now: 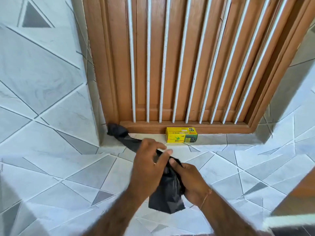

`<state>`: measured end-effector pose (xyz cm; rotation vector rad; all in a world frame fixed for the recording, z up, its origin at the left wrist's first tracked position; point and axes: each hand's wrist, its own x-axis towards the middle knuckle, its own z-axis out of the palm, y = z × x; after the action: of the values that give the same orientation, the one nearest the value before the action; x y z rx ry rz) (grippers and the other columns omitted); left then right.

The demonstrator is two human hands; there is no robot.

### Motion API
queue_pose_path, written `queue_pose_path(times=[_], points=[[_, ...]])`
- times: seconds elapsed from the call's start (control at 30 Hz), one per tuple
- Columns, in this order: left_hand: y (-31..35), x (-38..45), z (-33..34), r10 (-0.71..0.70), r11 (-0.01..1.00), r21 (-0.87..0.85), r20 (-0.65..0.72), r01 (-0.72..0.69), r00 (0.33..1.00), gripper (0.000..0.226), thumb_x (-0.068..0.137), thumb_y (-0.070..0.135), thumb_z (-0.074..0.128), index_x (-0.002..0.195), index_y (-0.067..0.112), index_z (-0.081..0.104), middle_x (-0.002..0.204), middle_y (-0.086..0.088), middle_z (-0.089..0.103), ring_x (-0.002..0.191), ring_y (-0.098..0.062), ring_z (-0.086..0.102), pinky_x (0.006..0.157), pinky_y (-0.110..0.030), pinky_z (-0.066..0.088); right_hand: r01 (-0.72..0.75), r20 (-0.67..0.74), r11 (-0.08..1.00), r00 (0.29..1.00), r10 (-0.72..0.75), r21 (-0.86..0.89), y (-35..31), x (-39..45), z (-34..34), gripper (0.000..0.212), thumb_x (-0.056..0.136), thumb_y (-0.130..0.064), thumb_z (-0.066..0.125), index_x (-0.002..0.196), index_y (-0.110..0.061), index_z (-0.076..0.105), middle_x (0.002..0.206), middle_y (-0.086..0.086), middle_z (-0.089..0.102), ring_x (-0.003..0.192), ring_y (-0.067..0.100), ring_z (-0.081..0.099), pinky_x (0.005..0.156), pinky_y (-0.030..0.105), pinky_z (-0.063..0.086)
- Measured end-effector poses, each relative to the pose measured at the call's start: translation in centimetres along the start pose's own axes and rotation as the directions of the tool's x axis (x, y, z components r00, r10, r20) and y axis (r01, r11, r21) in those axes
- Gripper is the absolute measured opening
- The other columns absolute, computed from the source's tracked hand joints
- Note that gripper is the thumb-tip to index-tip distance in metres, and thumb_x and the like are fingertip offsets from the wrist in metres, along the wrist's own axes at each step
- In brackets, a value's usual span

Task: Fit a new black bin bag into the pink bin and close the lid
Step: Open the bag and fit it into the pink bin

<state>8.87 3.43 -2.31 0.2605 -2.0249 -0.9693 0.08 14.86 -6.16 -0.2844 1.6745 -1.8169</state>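
While both hands, left hand (pixel 150 160) and right hand (pixel 189 180), clamp bin bag (pixel 167 193), roll (pixel 117 130) at ten o'clock: thin film could tear crookedly.

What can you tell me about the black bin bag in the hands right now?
The black bin bag is thin, glossy plastic, still bunched and unopened. Both hands hold it above the tiled floor: the right hand grips its crumpled middle, while the left hand pinches it just above. A folded end hangs below the hands, and a twisted tail stretches up-left to the ledge at the foot of the wooden grille.
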Motion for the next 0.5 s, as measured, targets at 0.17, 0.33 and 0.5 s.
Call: queue_pose_path(times=[0.17,0.33,0.5], points=[[1.5,-6.1,2.0,-0.137,0.972,0.218,0.219,0.088,0.966,0.026,0.080,0.032,0.068,0.100,0.037,0.052,0.092,0.018,0.049,0.089,0.000,0.049,0.079,-0.014,0.039,-0.079,0.162,0.978,0.986,0.048,0.192,-1.5,-2.8,-2.3,0.037,0.086,-0.028,0.064,0.103,0.004,0.071,0.107,0.026,0.072,0.093,0.035,0.069,0.084,0.042,0.056],[5.5,-8.7,2.8,-0.334,0.935,0.129,0.014,0.329,0.943,0.014,0.090,0.015,0.061,0.085,0.028,0.061,0.072,0.022,0.062,0.073,0.007,0.061,0.063,0.002,0.040,0.060,0.264,0.998,0.963,-0.055,-0.011,-1.1,-8.4,-5.2,0.037,0.086,-0.036,0.066,0.109,-0.007,0.072,0.113,0.019,0.072,0.109,0.032,0.067,0.097,0.053,0.049],[8.0,-12.3,3.0,-0.399,0.887,0.215,-0.089,0.409,0.912,0.018,0.092,0.015,0.056,0.079,0.025,0.062,0.071,0.016,0.063,0.070,-0.003,0.060,0.062,-0.003,0.042,0.106,0.148,0.983,0.985,-0.084,-0.149,1.7,-13.0,-6.5,0.008,0.086,-0.016,0.069,0.085,-0.013,0.076,0.083,0.005,0.078,0.075,0.018,0.073,0.063,0.030,0.052]])
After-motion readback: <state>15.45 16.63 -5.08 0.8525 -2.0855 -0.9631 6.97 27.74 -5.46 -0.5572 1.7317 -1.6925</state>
